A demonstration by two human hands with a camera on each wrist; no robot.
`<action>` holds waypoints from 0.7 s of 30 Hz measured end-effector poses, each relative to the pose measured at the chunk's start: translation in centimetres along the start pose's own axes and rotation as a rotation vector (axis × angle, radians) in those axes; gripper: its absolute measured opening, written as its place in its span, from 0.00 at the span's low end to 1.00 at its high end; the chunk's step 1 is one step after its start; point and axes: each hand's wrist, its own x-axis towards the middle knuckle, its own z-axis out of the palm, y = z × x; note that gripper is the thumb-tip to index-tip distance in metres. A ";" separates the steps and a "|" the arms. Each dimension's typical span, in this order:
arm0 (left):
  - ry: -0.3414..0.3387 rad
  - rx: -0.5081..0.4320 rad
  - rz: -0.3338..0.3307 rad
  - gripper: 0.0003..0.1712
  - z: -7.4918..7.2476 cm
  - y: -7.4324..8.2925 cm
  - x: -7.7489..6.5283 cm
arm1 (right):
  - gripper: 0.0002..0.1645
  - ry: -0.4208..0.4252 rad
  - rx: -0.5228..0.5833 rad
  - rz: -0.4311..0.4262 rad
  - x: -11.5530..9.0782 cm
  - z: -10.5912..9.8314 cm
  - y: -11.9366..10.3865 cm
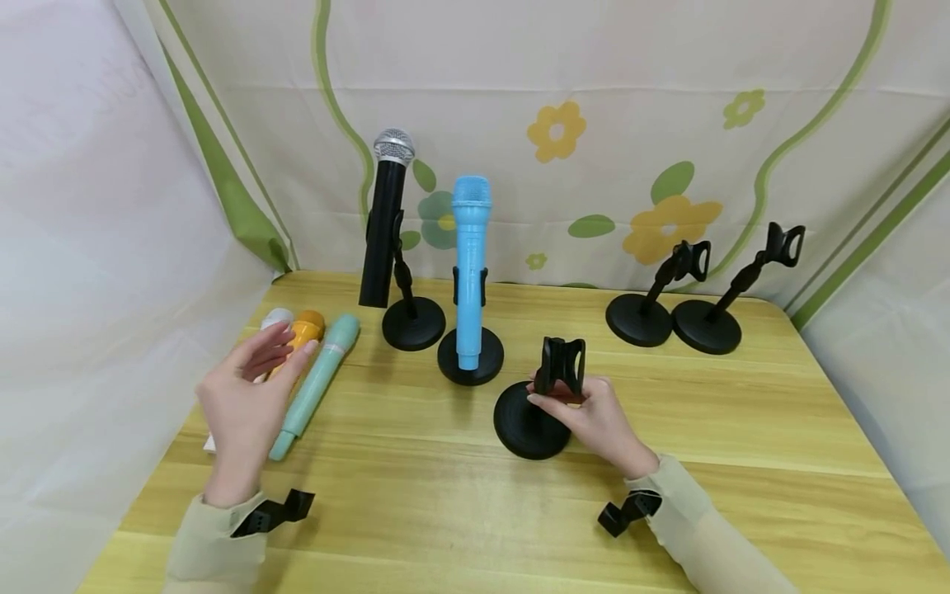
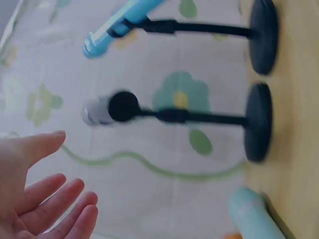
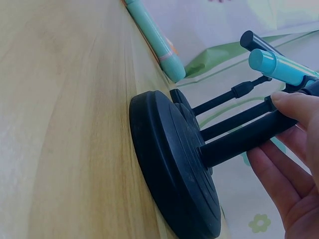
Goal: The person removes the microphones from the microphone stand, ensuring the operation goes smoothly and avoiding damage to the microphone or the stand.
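Note:
My right hand [image 1: 601, 417] pinches the post of a black desktop microphone stand [image 1: 533, 425] just below its empty clip. In the right wrist view, thumb and fingers grip the post [image 3: 244, 139] above the round base [image 3: 172, 164], which is at the tabletop. My left hand [image 1: 248, 392] hovers over the microphones at the left, fingers loosely bent and thumb apart, holding nothing. Beneath and beside it lie a mint green microphone [image 1: 315, 388], an orange microphone [image 1: 308, 326] and a white one [image 1: 278, 315], the last two partly hidden by the hand.
A black microphone with a silver head [image 1: 386, 214] and a light blue microphone [image 1: 471, 264] rest in stands toward the back. Two stands with empty clips, one left [image 1: 640, 318] and one right [image 1: 708, 326], stand at the back right. A flowered curtain [image 1: 475, 49] hangs behind the wooden table [image 1: 445, 511].

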 end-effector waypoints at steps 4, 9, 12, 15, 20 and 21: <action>-0.044 -0.144 0.060 0.24 1.3 2.9 -0.2 | 0.14 -0.002 0.000 -0.008 0.2 -0.1 -1.5; -0.125 -0.271 0.147 0.27 3.4 5.6 -0.8 | 0.14 0.001 0.005 -0.005 0.2 -0.1 -1.7; -0.187 -0.328 0.206 0.28 4.8 6.8 -1.2 | 0.14 0.002 0.016 0.006 0.2 -0.1 -1.6; -0.262 -0.382 0.234 0.27 6.2 7.7 -1.7 | 0.14 0.001 0.018 0.008 0.1 0.0 -1.4; -0.416 -0.494 0.247 0.27 8.7 9.3 -2.7 | 0.14 -0.004 0.016 0.004 0.0 0.0 0.0; -0.449 -0.513 0.253 0.28 9.2 9.6 -2.9 | 0.14 -0.006 0.017 0.002 0.0 0.0 0.4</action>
